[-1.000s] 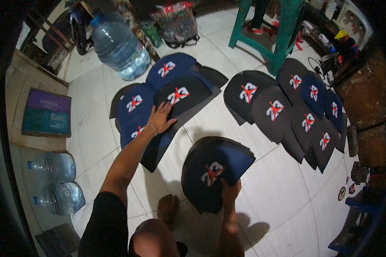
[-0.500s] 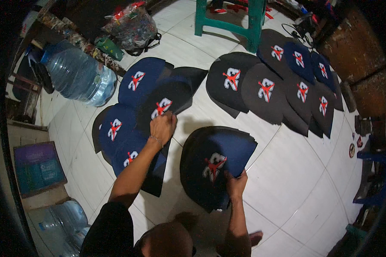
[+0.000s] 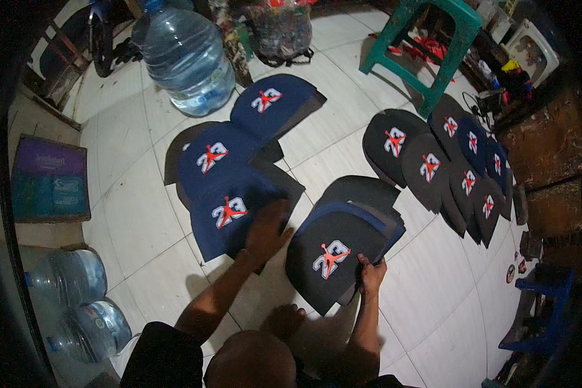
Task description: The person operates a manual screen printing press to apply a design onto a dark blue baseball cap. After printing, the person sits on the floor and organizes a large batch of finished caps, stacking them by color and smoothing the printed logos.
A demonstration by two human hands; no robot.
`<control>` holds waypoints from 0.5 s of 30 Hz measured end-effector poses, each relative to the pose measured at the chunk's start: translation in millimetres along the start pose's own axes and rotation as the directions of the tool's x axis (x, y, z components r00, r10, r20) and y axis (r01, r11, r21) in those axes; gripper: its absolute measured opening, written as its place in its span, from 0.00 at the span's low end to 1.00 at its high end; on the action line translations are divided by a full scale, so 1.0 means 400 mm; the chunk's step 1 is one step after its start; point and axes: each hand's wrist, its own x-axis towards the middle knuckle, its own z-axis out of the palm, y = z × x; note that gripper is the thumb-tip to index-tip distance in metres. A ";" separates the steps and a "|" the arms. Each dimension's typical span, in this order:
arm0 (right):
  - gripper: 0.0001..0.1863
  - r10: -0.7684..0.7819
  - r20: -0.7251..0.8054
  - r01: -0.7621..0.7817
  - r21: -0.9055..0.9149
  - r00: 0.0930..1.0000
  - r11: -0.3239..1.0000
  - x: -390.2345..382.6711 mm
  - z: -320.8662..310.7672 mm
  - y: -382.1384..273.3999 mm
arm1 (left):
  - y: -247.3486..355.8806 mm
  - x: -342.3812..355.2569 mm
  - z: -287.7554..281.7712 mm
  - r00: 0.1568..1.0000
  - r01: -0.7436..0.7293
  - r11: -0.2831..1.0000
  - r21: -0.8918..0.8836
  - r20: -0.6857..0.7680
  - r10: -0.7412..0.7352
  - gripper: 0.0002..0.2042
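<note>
My right hand [image 3: 372, 273] grips the near right edge of a fanned stack of cap panels [image 3: 313, 242], thumb on top. A black panel with a white-and-red embroidered emblem lies uppermost, with navy and black edges showing behind it. To the left, my left hand [image 3: 269, 231] is stretched out, holding nothing visible, over the right side of a navy cap panel [image 3: 208, 223]. Whether it touches the panel I cannot tell. Beyond it lie another navy panel [image 3: 194, 165] and a far navy panel [image 3: 291, 97], overlapping darker pieces.
More black and navy panels [image 3: 427, 187] overlap on the white tiled floor [image 3: 433, 278] at the right. A green stool [image 3: 443, 81] stands behind them. Large water bottles [image 3: 191, 71] are at the back left and near left. A blue stool [image 3: 543, 317] sits at the right edge.
The black panel from the left group now tops the stack in my right hand. My left hand has come away from it toward the near navy panel. The view has shifted.
</note>
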 end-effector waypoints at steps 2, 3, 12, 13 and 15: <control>0.16 0.004 0.041 -0.006 0.041 0.999 0.999 0.011 -0.002 0.005 | -0.076 -0.050 -0.058 0.993 0.049 0.983 0.179 0.096 -0.067 0.37; 0.16 0.009 0.056 -0.012 0.058 0.998 0.998 0.013 -0.006 0.011 | -0.095 -0.072 -0.065 0.984 0.066 0.963 0.263 0.146 -0.107 0.39; 0.17 0.007 -0.022 -0.007 -0.006 1.000 1.000 -0.010 0.004 0.037 | -0.151 -0.100 0.063 0.993 0.114 0.932 0.343 -0.018 -0.115 0.39; 0.18 -0.004 -0.008 0.004 0.020 1.000 1.000 -0.016 0.011 0.034 | -0.184 -0.101 0.094 0.991 0.130 0.937 0.325 -0.081 -0.109 0.38; 0.18 -0.022 0.040 0.020 0.069 0.999 0.997 -0.050 0.035 0.005 | -0.255 -0.123 0.113 0.970 0.175 0.939 0.296 -0.214 -0.113 0.37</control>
